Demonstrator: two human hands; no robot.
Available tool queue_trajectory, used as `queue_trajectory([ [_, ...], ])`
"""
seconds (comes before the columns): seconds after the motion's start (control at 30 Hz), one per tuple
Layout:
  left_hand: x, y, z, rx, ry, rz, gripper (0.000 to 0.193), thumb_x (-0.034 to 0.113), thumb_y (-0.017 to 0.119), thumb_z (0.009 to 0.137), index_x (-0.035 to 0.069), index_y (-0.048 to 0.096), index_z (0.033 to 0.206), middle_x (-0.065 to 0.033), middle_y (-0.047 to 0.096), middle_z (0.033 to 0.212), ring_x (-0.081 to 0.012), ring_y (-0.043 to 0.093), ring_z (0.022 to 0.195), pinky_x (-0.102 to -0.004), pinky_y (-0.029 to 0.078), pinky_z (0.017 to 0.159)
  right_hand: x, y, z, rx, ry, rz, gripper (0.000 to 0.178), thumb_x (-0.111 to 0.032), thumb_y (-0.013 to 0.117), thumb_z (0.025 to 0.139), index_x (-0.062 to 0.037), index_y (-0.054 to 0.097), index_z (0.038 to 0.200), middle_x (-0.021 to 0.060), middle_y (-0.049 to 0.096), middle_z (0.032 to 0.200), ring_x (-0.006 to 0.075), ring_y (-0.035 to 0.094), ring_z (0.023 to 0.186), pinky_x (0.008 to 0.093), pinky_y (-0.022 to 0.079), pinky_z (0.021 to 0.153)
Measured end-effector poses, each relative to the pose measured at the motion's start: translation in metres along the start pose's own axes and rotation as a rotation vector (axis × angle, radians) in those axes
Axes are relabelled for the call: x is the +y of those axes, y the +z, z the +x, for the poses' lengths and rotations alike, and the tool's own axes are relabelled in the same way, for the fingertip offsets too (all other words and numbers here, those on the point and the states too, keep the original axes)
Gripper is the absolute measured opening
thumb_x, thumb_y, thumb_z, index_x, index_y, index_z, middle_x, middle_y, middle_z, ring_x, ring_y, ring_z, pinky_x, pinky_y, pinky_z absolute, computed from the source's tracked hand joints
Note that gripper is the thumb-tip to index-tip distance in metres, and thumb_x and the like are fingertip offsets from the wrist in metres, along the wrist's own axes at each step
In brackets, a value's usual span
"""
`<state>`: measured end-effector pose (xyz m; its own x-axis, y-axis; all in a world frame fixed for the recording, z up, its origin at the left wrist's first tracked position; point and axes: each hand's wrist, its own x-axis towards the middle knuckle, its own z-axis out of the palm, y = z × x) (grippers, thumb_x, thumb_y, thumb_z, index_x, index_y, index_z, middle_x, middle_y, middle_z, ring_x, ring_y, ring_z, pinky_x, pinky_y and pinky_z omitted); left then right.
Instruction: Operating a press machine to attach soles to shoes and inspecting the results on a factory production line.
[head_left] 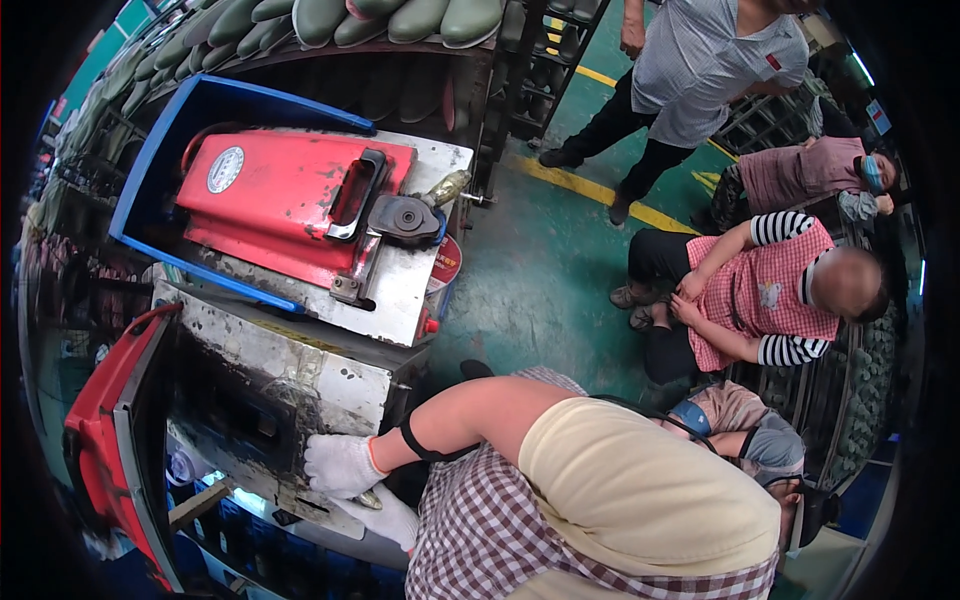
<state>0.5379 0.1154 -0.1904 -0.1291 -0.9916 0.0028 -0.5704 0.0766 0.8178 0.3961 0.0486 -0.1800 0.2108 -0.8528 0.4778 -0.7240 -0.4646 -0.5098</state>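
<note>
the right hand, in a white knit glove, is laid with its fingers curled at the edge of a dark-stained press bed, apparently braced there, while the left hand, likewise gloved, is placed lower and closer to the body, partly covered; whether anything is grasped by either hand cannot be told, though a brass-coloured piece is seen between them. the bed is set directly before the brown checked apron, within easy reach, and its red lid is tipped well to the side, seemingly so that the upper face is left uncovered. beside it, a red-covered second press is shown shut, partly enclosed by a blue surround, perhaps as a guard. green shoe-shaped pieces are heaped beyond, likely stowed off the floor. to the right, a co-worker in a red checked apron is seated, well apart from both presses.
</note>
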Motion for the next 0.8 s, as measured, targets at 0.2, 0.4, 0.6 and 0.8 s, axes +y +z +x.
queue_trajectory([
  [0.2, 0.001, 0.0, -0.001, -0.01, -0.025, 0.0, 0.08, 0.004, 0.072, 0.093, -0.004, 0.028, 0.16, -0.0247, 0.044, 0.156, -0.0308, 0.047, 0.141, -0.0382, 0.036, 0.118, 0.001, 0.0, 0.0, -0.014, -0.011, -0.029, 0.023, -0.034, 0.065, 0.081, -0.0114, 0.071, 0.079, 0.0072, 0.069, 0.082, 0.0291, 0.068, 0.083, 0.0461, 0.049, 0.076],
  [0.4, 0.0, 0.007, 0.0, -0.027, -0.035, 0.03, 0.082, 0.005, 0.073, 0.091, -0.003, 0.029, 0.16, -0.0246, 0.043, 0.157, -0.0304, 0.047, 0.141, -0.0387, 0.037, 0.117, 0.0, 0.005, 0.001, -0.008, -0.008, -0.039, 0.024, -0.034, 0.064, 0.082, -0.0117, 0.071, 0.077, 0.007, 0.069, 0.081, 0.0291, 0.068, 0.082, 0.0459, 0.049, 0.074],
  [0.6, 0.015, 0.008, 0.001, -0.032, -0.044, 0.087, 0.081, 0.005, 0.072, 0.091, -0.002, 0.03, 0.159, -0.0243, 0.044, 0.156, -0.0302, 0.048, 0.139, -0.0393, 0.039, 0.116, 0.001, 0.006, 0.0, 0.014, -0.005, -0.034, 0.023, -0.034, 0.064, 0.082, -0.0128, 0.07, 0.075, 0.0068, 0.069, 0.08, 0.0289, 0.068, 0.08, 0.0455, 0.048, 0.072],
  [0.8, 0.031, -0.002, -0.003, -0.017, -0.065, 0.144, 0.079, 0.005, 0.072, 0.091, -0.002, 0.032, 0.159, -0.024, 0.045, 0.155, -0.0301, 0.05, 0.138, -0.0399, 0.04, 0.115, 0.0, 0.003, 0.001, 0.023, -0.023, -0.045, 0.023, -0.034, 0.065, 0.081, -0.0128, 0.07, 0.075, 0.0064, 0.069, 0.078, 0.0289, 0.068, 0.078, 0.0455, 0.048, 0.071],
])
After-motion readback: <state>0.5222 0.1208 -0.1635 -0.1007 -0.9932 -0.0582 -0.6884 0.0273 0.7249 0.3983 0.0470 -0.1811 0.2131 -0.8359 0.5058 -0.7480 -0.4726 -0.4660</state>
